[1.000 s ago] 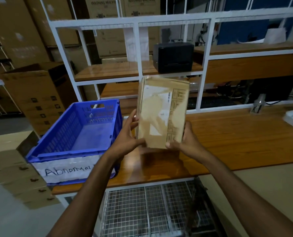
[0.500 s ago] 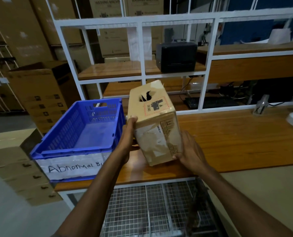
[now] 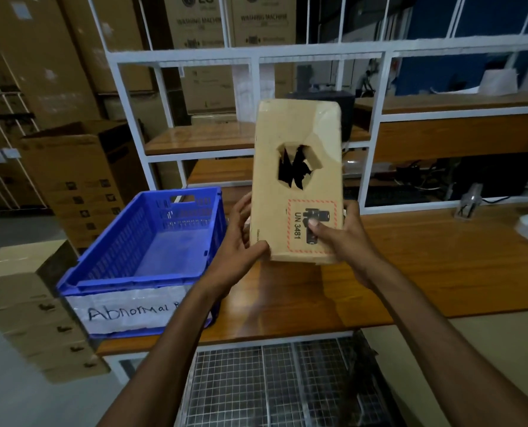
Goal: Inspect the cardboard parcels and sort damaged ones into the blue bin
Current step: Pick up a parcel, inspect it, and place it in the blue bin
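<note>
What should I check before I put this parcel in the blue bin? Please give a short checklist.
1. Damage confirmed: ok, the parcel has a torn hole in its face.
2. Grip: ok, left hand and right hand both hold its lower end.
3. Bin has room: ok, nothing shows inside.
4. Right bin: ok, its label reads "Abnormal".
5. Path to the bin: ok, it stands just to the left on the table.
6. Other faces: cannot tell, hidden.
</note>
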